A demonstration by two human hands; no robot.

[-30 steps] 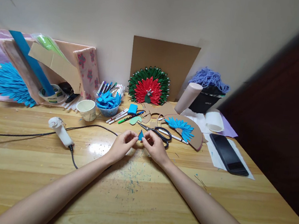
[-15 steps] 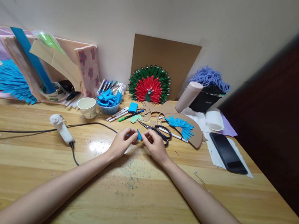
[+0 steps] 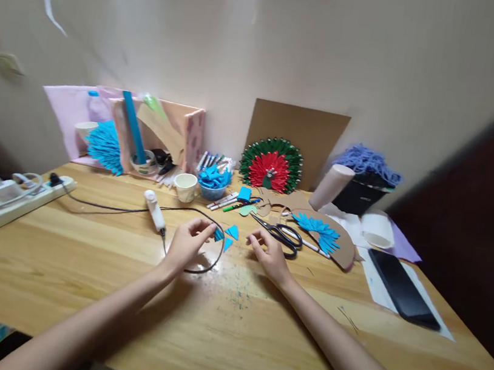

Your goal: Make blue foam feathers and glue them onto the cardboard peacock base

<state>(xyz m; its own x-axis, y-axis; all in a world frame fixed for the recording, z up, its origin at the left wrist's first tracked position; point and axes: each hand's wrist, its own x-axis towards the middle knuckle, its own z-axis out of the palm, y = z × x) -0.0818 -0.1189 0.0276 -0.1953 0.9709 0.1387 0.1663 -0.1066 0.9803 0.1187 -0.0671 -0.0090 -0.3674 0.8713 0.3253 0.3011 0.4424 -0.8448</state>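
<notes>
My left hand [image 3: 190, 241] is closed, thumb and fingertips pinching a small blue piece [image 3: 218, 235]; its material is too small to make out. Just right of those fingertips, two blue triangular pieces [image 3: 232, 232] lie on the wooden table [image 3: 226, 335]. My right hand [image 3: 265, 254] is near them with its fingers loosely apart and nothing visible in them. Black-handled scissors [image 3: 283, 236] rest right behind the right hand. A black cord [image 3: 220, 255] loops around the blue pieces and runs to a white hand tool [image 3: 154, 210], left of my left hand.
Along the back stand a paper cup [image 3: 185, 187], a bowl of blue pieces [image 3: 213, 183] and a red-green peacock fan [image 3: 270, 165]. A cardboard fan with blue petals [image 3: 343, 247] and a phone [image 3: 402, 286] lie right. A power strip [image 3: 24, 203] is at left.
My hands have moved apart; earlier both were at one blue piece. Two blue triangles now show on the table between them. The view has turned left and tilted up.
</notes>
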